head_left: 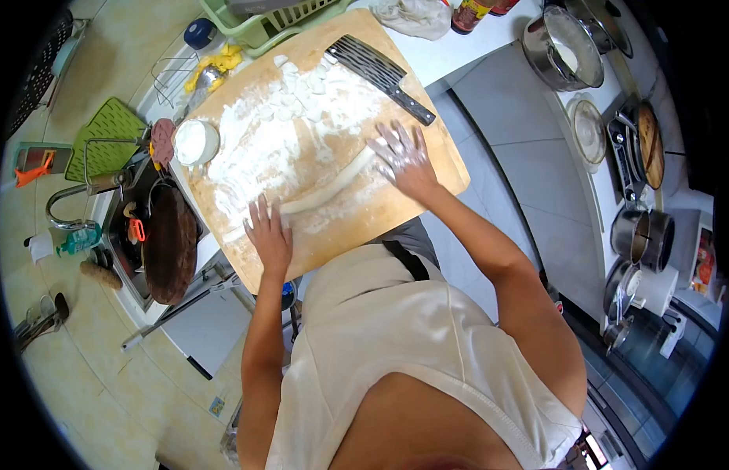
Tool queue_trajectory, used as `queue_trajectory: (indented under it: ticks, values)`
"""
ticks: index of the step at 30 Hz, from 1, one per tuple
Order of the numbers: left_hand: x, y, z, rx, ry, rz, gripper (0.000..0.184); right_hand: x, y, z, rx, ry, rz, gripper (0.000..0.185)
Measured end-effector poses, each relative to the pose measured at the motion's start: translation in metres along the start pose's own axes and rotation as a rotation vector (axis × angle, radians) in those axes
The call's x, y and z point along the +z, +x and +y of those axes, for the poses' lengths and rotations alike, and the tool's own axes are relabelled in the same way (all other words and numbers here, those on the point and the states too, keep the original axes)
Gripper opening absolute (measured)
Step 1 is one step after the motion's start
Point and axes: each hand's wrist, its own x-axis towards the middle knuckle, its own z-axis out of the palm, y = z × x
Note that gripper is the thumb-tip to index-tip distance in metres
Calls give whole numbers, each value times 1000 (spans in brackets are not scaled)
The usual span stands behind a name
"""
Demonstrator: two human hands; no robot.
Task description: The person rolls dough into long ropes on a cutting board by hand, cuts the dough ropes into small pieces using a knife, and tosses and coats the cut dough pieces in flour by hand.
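The left hand [270, 237] and right hand [405, 163] lie palm-down, each grip open, on a dough rope [329, 190] across the board's [449, 166] near half (a cleaver [370, 65] rests far right).

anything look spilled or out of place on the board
White powder is scattered widely over the wooden board, probably just flour for the dough. The cleaver looks oddly placed: it lies askew, its handle close to the edge and the right hand.
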Motion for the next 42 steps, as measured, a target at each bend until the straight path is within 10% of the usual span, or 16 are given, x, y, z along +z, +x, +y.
queue_trajectory:
  ticks: [6,15,42]
  values:
    - [25,103,6,-119,-52,349,61,-2,84,26,218,-18,123,57]
    - [43,144,109,367,-295,201,46,-18,87,59,325,84,-205,53]
    - [49,150,159,400,-381,290,46,-69,-24,-24,529,463,-140,29]
